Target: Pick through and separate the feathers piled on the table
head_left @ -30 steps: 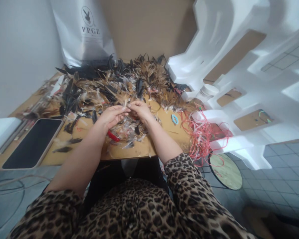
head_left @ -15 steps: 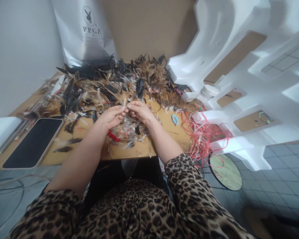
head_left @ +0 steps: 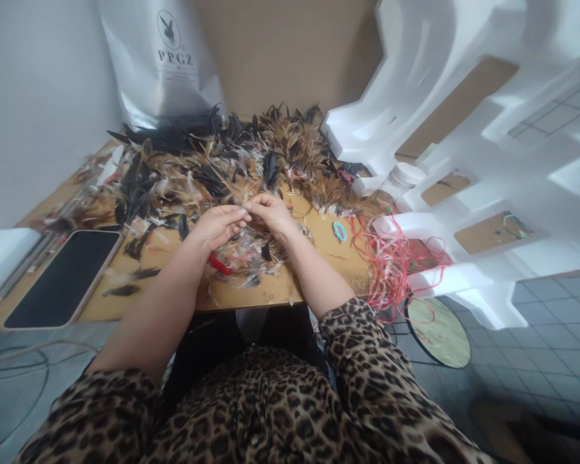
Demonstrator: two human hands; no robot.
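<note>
My left hand (head_left: 220, 225) and my right hand (head_left: 269, 216) meet fingertip to fingertip over the near part of the feather pile. Both are closed in a pinch around the base of a small bunch of brown feathers (head_left: 239, 191), whose tips point away from me. Exactly which fingers bear on the quills is hard to make out. Loose brown, black and white feathers (head_left: 193, 174) lie spread behind and under the hands. Just below my left hand rests a red object (head_left: 220, 263), perhaps a small cutter.
A phone (head_left: 65, 277) lies at the left edge. Pink strips (head_left: 396, 264) are tangled on the right, near a blue ring (head_left: 339, 231) and a white-lidded jar (head_left: 403, 177). White foam packing (head_left: 444, 277) stands at the right, a silvery bag (head_left: 164, 84) at the back.
The hands stay nearly in place; my right hand has shifted slightly up and left. The feather bunch is turned a little, with its tips less fanned.
</note>
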